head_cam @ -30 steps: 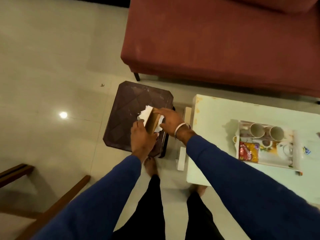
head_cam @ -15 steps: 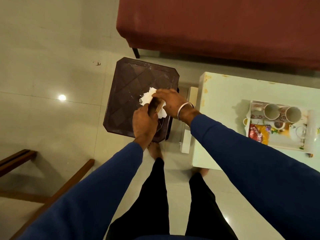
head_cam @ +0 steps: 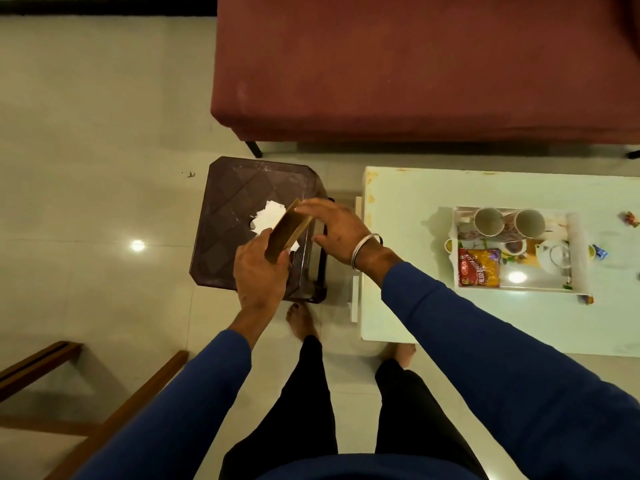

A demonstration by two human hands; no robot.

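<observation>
A brown wooden napkin holder [head_cam: 288, 230] with white paper napkins [head_cam: 268, 219] sticking out of it is held tilted above a dark brown plastic stool [head_cam: 239, 209]. My left hand [head_cam: 260, 271] grips its near end. The fingertips of my right hand [head_cam: 334, 230], which wears a metal bangle, touch its far top edge. What the right thumb does is hidden.
A maroon sofa [head_cam: 415, 64] fills the top. To the right stands a pale green table [head_cam: 408, 216] carrying a white tray [head_cam: 575, 258] with two cups, a teapot and a snack packet [head_cam: 479, 268]. Wooden chair parts [head_cam: 38, 368] are at lower left. My bare feet stand on the tiled floor.
The holder has been lifted and tilted more upright between my hands. My right hand has opened out along its top edge. The view has shifted back slightly.
</observation>
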